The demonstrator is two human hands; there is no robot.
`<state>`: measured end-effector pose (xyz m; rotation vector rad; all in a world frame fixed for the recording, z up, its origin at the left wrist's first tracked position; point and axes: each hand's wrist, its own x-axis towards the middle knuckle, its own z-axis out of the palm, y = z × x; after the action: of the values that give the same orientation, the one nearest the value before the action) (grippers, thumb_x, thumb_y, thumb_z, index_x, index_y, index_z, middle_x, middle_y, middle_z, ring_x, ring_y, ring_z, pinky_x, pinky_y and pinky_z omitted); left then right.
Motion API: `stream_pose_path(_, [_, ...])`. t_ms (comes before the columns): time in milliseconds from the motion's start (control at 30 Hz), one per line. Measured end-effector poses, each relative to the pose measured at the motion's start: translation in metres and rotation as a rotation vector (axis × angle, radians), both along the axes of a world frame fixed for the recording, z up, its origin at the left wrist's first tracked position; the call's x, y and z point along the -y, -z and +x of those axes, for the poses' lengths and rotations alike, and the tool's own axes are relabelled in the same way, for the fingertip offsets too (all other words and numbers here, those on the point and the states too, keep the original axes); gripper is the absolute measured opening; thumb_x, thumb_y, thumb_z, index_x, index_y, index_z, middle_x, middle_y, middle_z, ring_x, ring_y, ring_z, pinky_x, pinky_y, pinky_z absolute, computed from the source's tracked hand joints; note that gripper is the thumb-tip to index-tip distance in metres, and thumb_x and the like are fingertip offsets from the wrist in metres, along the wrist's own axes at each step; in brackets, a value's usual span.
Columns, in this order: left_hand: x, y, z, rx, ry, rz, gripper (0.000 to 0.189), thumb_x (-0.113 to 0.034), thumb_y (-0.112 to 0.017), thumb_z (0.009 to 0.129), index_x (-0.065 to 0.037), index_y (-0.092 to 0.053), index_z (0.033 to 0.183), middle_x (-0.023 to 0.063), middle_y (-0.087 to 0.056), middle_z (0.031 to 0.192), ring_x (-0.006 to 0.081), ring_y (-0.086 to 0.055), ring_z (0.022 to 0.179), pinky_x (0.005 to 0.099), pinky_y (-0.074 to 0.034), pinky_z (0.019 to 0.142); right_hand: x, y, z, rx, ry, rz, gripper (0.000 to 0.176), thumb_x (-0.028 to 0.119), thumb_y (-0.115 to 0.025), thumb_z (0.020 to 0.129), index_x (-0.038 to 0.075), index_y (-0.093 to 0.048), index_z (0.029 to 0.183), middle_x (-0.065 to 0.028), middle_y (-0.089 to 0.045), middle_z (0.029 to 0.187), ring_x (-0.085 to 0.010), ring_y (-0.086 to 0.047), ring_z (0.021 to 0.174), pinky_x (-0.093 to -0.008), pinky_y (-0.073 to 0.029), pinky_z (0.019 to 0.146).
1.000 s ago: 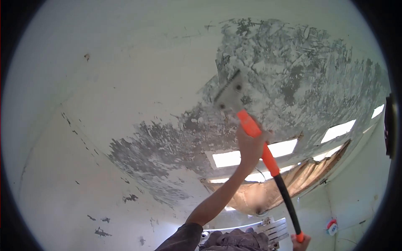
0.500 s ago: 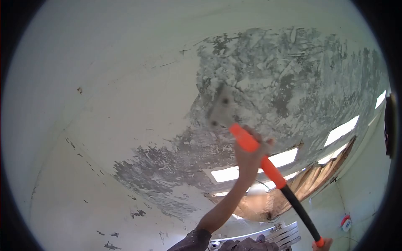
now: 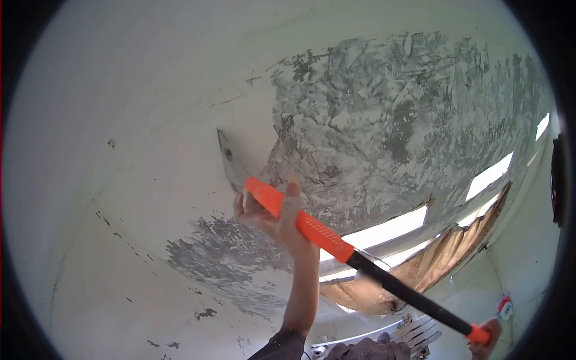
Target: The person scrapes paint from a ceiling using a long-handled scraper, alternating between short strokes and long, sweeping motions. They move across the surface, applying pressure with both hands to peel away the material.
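A long-handled scraper with orange grips and a black shaft slants up across the view. Its flat metal blade lies against pale coating on the overhead surface, left of the rough grey patch. My left hand holds the upper orange grip just below the blade, with the handle lying in the palm. My right hand, partly cut off by the lower edge, grips the orange end of the shaft.
Bright window openings run along the right, above a brown sheet hanging in folds. A red and white object is on the right wall. Slatted furniture shows at the bottom.
The scraper blade has moved left from the grey patch's edge onto the pale coating. My left hand went left with it, and my right hand shifted slightly right and up.
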<state>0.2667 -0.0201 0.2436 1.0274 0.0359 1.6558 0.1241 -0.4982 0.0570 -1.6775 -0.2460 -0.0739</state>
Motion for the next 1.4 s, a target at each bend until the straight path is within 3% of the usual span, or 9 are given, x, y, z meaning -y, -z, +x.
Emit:
stream_pose_path(67, [0.01,0.008,0.012,0.019,-0.336,0.146,0.035,-0.015,-0.065,0.083,-0.005,-0.048,0.112,0.0075,-0.049,0.1,0.0166,-0.053,0.086,0.0312,-0.045,0.07,0.03,0.055,-0.006,0.11,-0.096,0.928,0.049,0.038,-0.065,0.087,-0.002,-0.06,0.115,-0.0152,-0.061,0.107,-0.0272,-0.058,0.098,-0.0436,-0.049,0.09])
stream_pose_path(133, [0.011,0.007,0.012,0.035,-0.679,0.287,0.032,-0.019,-0.065,0.084,-0.003,-0.053,0.109,0.0089,-0.048,0.108,0.0213,-0.057,0.082,0.0335,-0.045,0.077,0.006,0.042,0.002,0.185,0.094,0.928,0.047,0.039,-0.058,0.091,-0.001,-0.061,0.116,-0.0168,-0.059,0.113,-0.0305,-0.055,0.104,-0.0493,-0.043,0.098])
stream_pose_path(400, [0.053,-0.037,0.03,-0.361,-0.206,1.449,0.032,-0.034,-0.064,0.081,-0.014,-0.056,0.057,0.0003,-0.051,0.048,0.0182,-0.045,0.041,0.0347,-0.034,0.049,0.024,-0.023,0.04,0.721,0.268,1.43,0.048,0.036,-0.044,0.1,0.011,-0.058,0.062,-0.0038,-0.061,0.076,-0.0233,-0.057,0.081,-0.0434,-0.044,0.081])
stream_pose_path(500, [0.076,-0.05,0.047,-0.364,-0.17,1.472,0.042,-0.037,-0.064,0.083,-0.014,-0.051,0.05,0.0011,-0.044,0.04,0.0186,-0.04,0.036,0.0371,-0.03,0.045,0.012,-0.11,0.051,0.632,0.689,1.299,0.049,0.035,-0.043,0.101,0.014,-0.05,0.057,-0.0008,-0.052,0.062,-0.0191,-0.051,0.066,-0.0386,-0.044,0.073])
stream_pose_path(600, [0.076,-0.061,0.048,-0.329,-0.257,1.547,0.025,-0.029,-0.066,0.076,-0.016,-0.058,0.056,-0.0026,-0.049,0.044,0.0173,-0.044,0.036,0.0319,-0.034,0.042,0.029,-0.121,0.067,0.879,-0.206,1.466,0.055,0.033,-0.04,0.102,0.019,-0.033,0.049,0.0045,-0.032,0.042,-0.0115,-0.032,0.038,-0.0286,-0.04,0.052])
stream_pose_path(867, [0.044,-0.067,0.026,-0.229,-0.182,1.382,0.022,-0.019,-0.065,0.075,-0.012,-0.058,0.055,0.0005,-0.043,0.042,0.0159,-0.045,0.036,0.0291,-0.034,0.042,0.001,-0.147,0.049,0.92,-0.168,1.49,0.05,0.033,-0.047,0.099,0.017,-0.039,0.052,0.0036,-0.039,0.043,-0.0109,-0.035,0.036,-0.0291,-0.04,0.045])
stream_pose_path(1067, [0.052,-0.06,0.032,-0.206,0.07,1.2,0.023,-0.01,-0.059,0.079,-0.004,-0.053,0.057,0.0024,-0.046,0.047,0.0099,-0.045,0.043,0.0241,-0.036,0.045,0.042,-0.141,0.047,1.204,0.852,1.119,0.049,0.032,-0.05,0.098,0.015,-0.042,0.052,0.0033,-0.04,0.043,-0.011,-0.033,0.034,-0.0259,-0.037,0.038])
stream_pose_path(1167, [0.022,-0.072,0.009,-0.292,0.021,1.233,0.022,-0.008,-0.058,0.082,-0.001,-0.052,0.062,0.0027,-0.043,0.048,0.0059,-0.039,0.046,0.0232,-0.028,0.044,-0.033,-0.155,0.047,1.074,0.041,1.556,0.05,0.029,-0.045,0.1,0.015,-0.043,0.053,0.0036,-0.037,0.042,-0.0105,-0.034,0.035,-0.0259,-0.043,0.045])
stream_pose_path(1400, [0.06,-0.067,0.035,-0.194,0.07,1.212,0.023,-0.009,-0.059,0.084,0.0,-0.052,0.063,-0.0006,-0.043,0.05,0.0051,-0.036,0.046,0.0232,-0.023,0.043,0.018,-0.156,0.048,1.16,-0.049,1.348,0.051,0.026,-0.041,0.102,0.017,-0.031,0.053,0.0036,-0.032,0.044,-0.0118,-0.032,0.038,-0.0254,-0.039,0.048])
